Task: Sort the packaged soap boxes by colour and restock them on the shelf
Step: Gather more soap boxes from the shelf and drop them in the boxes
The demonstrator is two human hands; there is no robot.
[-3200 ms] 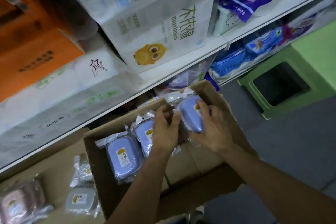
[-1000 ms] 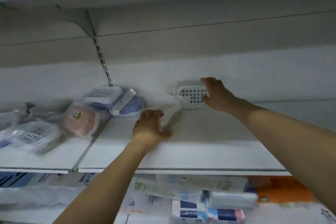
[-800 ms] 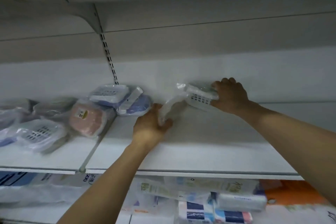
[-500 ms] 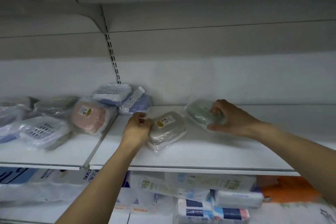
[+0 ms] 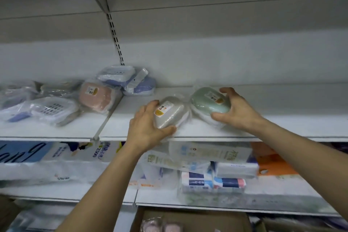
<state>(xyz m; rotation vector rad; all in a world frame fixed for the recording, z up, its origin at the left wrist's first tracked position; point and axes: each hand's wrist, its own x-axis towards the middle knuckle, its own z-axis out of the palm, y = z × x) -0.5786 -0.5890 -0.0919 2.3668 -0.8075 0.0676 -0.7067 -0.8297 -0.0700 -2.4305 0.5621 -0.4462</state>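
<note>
1. Half a second ago both boxes sat farther back; you've drawn them forward on the shelf (image 5: 263, 128).
2. Your left hand (image 5: 146, 128) fingers grasp the grey soap box (image 5: 170, 112); your right hand (image 5: 239, 111) grasps the green soap box (image 5: 209, 102) at its 3 o'clock, touching.
3. Likely you're squaring up this colour row.

Single head view from my own head, facing forward, close to the white shelf (image 5: 282, 128), both forearms in frame.

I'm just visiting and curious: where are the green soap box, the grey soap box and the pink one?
green soap box (image 5: 209, 102): head view, top of its lid.
grey soap box (image 5: 172, 114): head view, lid beside the label.
pink soap box (image 5: 94, 98): head view, middle of its lid.
</note>
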